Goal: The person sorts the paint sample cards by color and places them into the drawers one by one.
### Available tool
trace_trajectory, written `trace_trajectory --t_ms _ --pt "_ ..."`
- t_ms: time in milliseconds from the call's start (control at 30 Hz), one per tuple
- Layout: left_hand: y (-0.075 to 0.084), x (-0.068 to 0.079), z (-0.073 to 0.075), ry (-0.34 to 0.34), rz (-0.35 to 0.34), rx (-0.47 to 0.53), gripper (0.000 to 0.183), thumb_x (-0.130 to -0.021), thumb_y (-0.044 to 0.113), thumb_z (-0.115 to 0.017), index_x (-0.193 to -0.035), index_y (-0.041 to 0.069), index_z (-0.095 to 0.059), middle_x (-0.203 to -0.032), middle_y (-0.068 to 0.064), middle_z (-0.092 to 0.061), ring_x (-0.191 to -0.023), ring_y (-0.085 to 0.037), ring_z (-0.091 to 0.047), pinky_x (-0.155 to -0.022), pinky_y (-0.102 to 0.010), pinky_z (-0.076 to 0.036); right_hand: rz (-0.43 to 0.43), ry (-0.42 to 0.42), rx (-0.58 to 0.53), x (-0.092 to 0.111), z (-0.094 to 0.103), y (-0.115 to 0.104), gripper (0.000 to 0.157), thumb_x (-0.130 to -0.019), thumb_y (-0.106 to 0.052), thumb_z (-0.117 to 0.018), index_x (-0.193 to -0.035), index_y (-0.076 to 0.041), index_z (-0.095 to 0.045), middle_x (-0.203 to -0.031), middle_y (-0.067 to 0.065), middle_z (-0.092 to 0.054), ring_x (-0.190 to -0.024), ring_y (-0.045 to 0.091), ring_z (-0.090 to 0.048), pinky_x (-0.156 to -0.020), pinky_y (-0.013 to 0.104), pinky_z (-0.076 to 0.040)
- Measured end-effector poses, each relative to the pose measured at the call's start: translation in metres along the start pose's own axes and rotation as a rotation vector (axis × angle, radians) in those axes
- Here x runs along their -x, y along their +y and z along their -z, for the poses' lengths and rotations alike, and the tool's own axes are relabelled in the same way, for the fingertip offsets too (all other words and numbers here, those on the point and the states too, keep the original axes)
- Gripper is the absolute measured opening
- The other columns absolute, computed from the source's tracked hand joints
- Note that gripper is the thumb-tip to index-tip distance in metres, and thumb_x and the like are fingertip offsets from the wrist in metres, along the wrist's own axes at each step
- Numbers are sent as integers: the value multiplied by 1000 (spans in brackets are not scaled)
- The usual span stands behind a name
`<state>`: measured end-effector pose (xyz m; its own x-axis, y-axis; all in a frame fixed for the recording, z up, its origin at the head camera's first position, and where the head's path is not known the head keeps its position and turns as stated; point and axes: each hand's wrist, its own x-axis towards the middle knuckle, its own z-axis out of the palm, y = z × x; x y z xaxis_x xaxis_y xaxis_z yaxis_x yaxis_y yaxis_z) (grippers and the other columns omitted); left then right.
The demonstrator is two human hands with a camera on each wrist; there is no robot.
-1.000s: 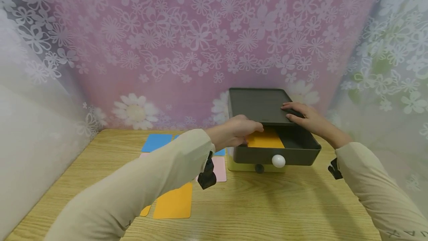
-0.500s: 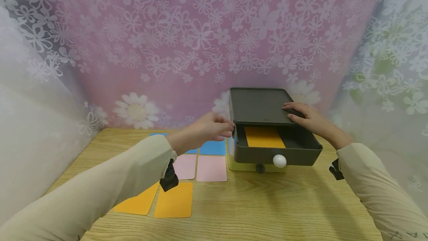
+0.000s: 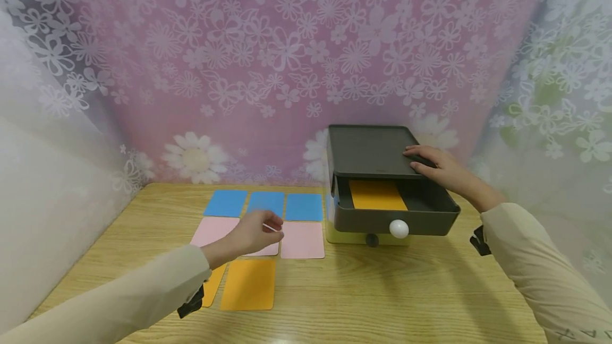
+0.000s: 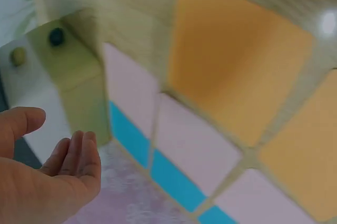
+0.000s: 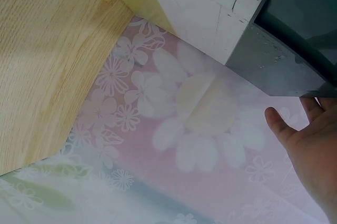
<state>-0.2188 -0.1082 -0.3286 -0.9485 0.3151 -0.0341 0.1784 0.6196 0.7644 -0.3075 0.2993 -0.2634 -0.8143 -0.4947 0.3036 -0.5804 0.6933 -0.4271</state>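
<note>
A dark grey drawer unit [image 3: 370, 147] stands at the back right, its top drawer [image 3: 354, 222] pulled out. Inside that drawer lies an orange card [image 3: 377, 195]. My right hand [image 3: 442, 171] rests on the unit's top near the right edge, fingers spread. My left hand [image 3: 253, 232], empty and with loosely bent fingers, hovers over the cards on the table. Around it lie blue cards [image 3: 304, 207] in a back row, pink cards [image 3: 302, 240] in the middle row and two orange cards [image 3: 248, 284] in front. The left wrist view shows nothing between thumb and fingers.
A white round knob [image 3: 399, 229] sits on the drawer front, with a dark knob [image 3: 372, 240] on the yellow section below. A flowered curtain [image 3: 268, 94] hangs behind the wooden table [image 3: 354, 301].
My left hand has left the drawer, where the orange card lies, and moved left and nearer to me over the pink cards. My right hand has stayed on the unit.
</note>
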Motion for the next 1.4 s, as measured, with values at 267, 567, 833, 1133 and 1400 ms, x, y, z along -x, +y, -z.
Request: trace_trajectory --t_ms 267,567,833,1133,1400 --pt "-48 21 -9 33 -3 -169 40 -69 4 -77 -104 -2 -59 -101 -13 -61 -93 -30 -59 -81 -38 -51 -2 4 18 0 1 -1 40 -94 -18 -48 -129 2 -47 -138 25 -38 -129 46 -28 -98 63 -26" --pt "-82 32 -11 -43 1 -350 57 -56 18 -87 -103 5 -59 -98 -7 -58 -94 -25 -55 -84 -41 -48 -1 7 20 -1 0 1 40 -95 -18 -47 -128 3 -47 -137 25 -38 -129 46 -28 -99 63 -25" --pt "-94 34 -8 -61 -98 -422 61 -56 29 -86 -105 8 -58 -100 -4 -59 -95 -25 -54 -81 -49 -44 -13 -7 -20 0 0 0 41 -95 -17 -47 -130 4 -45 -139 27 -35 -129 46 -26 -98 63 -25" --pt "-100 25 -2 -104 -191 -421 57 -58 33 -85 -100 10 -54 -96 -3 -54 -92 -24 -53 -77 -45 -43 -14 -8 -4 0 -1 3 41 -95 -19 -46 -130 3 -45 -139 26 -35 -130 46 -26 -98 63 -25" --pt "-100 17 5 -130 -252 -381 43 -60 22 -85 -86 15 -52 -87 2 -50 -86 -17 -49 -73 -33 -44 -12 6 7 -1 -1 2 41 -95 -19 -47 -130 2 -45 -139 26 -36 -129 46 -27 -99 63 -24"
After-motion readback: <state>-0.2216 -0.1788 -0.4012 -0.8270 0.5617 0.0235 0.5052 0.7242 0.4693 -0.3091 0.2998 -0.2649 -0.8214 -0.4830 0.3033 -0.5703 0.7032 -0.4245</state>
